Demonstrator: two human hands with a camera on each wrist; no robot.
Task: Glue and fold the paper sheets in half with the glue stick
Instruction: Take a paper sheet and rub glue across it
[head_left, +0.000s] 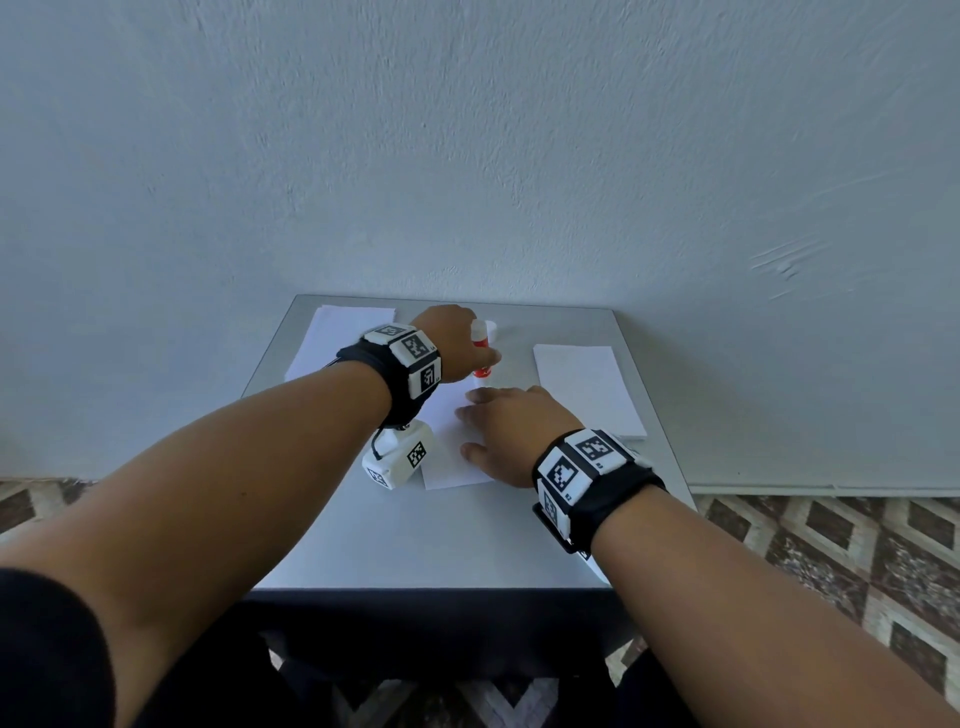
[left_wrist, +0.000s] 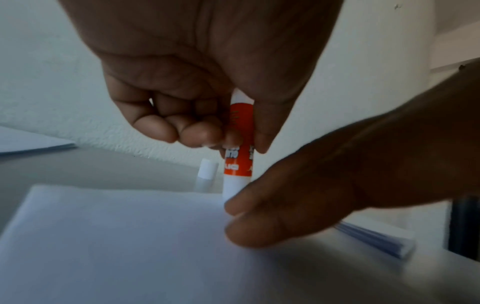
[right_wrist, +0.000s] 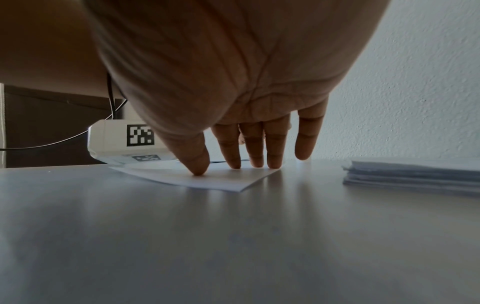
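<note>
An orange-and-white glue stick (head_left: 481, 347) (left_wrist: 240, 144) stands upright in my left hand (head_left: 457, 343) (left_wrist: 207, 115), whose fingers curl round its barrel; its lower end meets the far edge of a white paper sheet (head_left: 449, 441) (left_wrist: 116, 236) (right_wrist: 221, 179) at the table's middle. My right hand (head_left: 506, 431) (right_wrist: 249, 144) lies flat with straight fingers that press the sheet's right side down. The glue's white cap (head_left: 491, 327) (left_wrist: 206, 174) stands on the table just behind the sheet.
A stack of flat white sheets (head_left: 337, 338) (left_wrist: 31, 144) lies at the back left of the grey table (head_left: 441, 545). A pile of folded sheets (head_left: 589, 387) (right_wrist: 413, 173) (left_wrist: 376, 238) lies at the right. A white wall rises right behind the table.
</note>
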